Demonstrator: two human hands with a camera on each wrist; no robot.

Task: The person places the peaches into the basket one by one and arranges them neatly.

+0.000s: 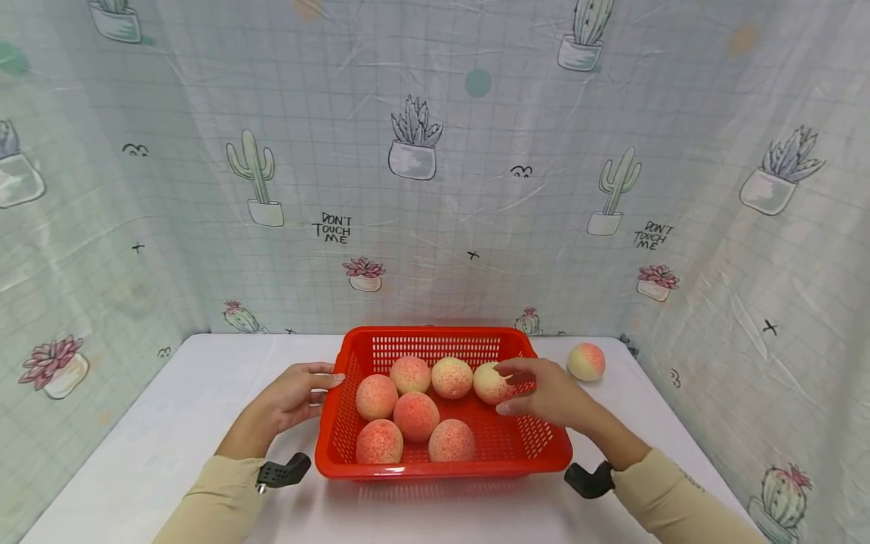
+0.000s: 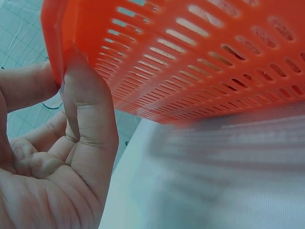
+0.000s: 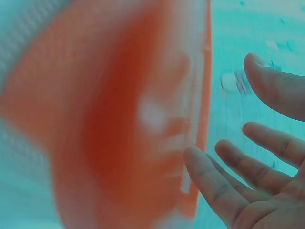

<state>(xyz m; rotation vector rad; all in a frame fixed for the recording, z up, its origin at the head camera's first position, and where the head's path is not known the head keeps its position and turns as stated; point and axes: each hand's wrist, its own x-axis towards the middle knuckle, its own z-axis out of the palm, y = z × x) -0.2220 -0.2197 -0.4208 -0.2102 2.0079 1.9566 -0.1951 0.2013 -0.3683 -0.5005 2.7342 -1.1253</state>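
Note:
A red perforated plastic basket (image 1: 448,470) stands on the white table with several peaches inside. My left hand (image 1: 295,397) pinches its left rim; in the left wrist view the thumb (image 2: 88,109) lies against the outer wall below the lip. My right hand (image 1: 547,389) is over the basket's right side, fingers spread. Just by its fingertips in the head view is a yellowish peach (image 1: 488,384), partly covered by the hand; whether they touch I cannot tell. In the right wrist view the fingers (image 3: 214,188) are apart with nothing between them.
Another peach (image 1: 586,362) lies on the table (image 1: 170,431), outside the basket at the back right. Behind and on both sides hangs a pale curtain (image 1: 435,204) printed with potted cacti. The basket's right part has bare floor near the front.

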